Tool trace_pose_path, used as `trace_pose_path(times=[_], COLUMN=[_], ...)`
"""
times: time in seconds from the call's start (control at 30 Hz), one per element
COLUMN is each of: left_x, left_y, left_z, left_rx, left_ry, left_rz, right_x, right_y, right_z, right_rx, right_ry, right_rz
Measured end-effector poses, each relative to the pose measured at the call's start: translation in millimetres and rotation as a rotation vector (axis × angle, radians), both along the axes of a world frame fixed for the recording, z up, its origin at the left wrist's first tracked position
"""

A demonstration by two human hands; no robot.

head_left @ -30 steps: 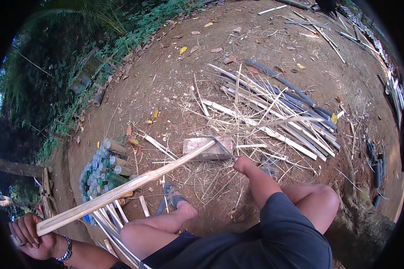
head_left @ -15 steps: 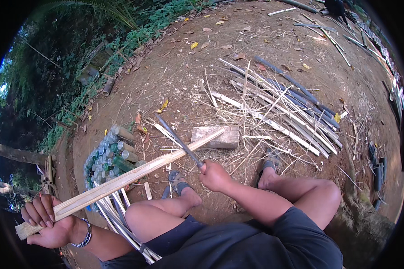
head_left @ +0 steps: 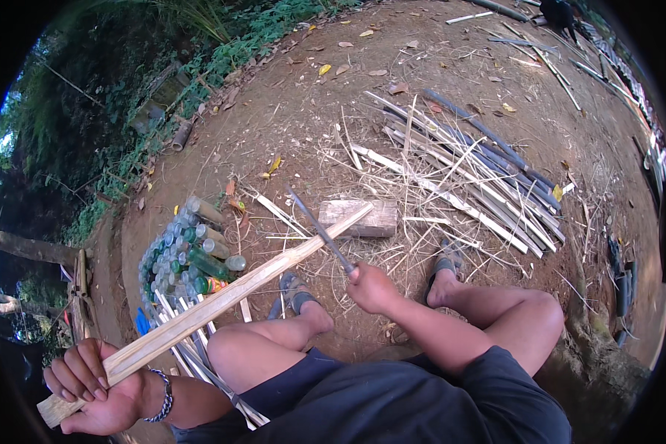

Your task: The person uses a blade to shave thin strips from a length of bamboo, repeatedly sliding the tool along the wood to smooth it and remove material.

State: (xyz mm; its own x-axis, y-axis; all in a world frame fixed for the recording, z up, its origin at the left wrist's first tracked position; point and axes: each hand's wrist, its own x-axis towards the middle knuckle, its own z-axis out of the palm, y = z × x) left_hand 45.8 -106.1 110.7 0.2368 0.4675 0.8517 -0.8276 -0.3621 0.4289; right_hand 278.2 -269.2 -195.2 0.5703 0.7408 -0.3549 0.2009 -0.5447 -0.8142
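My left hand (head_left: pixel 96 388), with a chain bracelet at the wrist, is wrapped around the lower end of a long pale wooden strip (head_left: pixel 222 301). The strip slants up to the right, and its narrower far end lies over a squared wooden block (head_left: pixel 366 229) on the ground. Closed around the handle of a machete, my right hand (head_left: pixel 377 288) is just right of the strip. The machete's narrow dark blade (head_left: pixel 308 210) crosses over the strip near its far end. My fingers hide the handle, and whether the edge touches the wood I cannot tell.
Beyond the block to the right lies a pile of split strips (head_left: pixel 466 185) among shavings. Several bottles (head_left: pixel 192 248) are heaped at the left. A bundle of thin strips (head_left: pixel 200 362) leans by my left leg. Green plants (head_left: pixel 251 52) border the dirt ground.
My right hand and the machete have shifted right, toward the strip's far end. My left hand has moved slightly down and right with the strip, still gripping it.
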Motion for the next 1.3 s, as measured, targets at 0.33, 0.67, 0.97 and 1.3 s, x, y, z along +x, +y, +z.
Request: trace_pose_path(times=[0.33,0.67,0.97,1.3], left_x=[3.3,2.2,-1.6,2.8], left_y=[-15.8,-44.5,-57.1,-47.3], left_z=[-4.1,-9.4,-9.4,-7.1], left_rx=[-0.039,-0.04,-0.068,-0.044], left_ry=[-0.021,-0.039,-0.035,-0.045], left_rz=[0.06,0.012,0.034,0.029], right_x=[-34.7,-35.7,-35.5,-27.2], right_y=[2.3,-24.7,-28.6,-23.4], right_z=[63.0,49.6,48.9,18.1], right_rx=[0.216,0.097,0.102,0.032], right_ry=[0.06,-0.068,-0.11,-0.055], right_rz=[0.13,0.12,0.104,0.087])
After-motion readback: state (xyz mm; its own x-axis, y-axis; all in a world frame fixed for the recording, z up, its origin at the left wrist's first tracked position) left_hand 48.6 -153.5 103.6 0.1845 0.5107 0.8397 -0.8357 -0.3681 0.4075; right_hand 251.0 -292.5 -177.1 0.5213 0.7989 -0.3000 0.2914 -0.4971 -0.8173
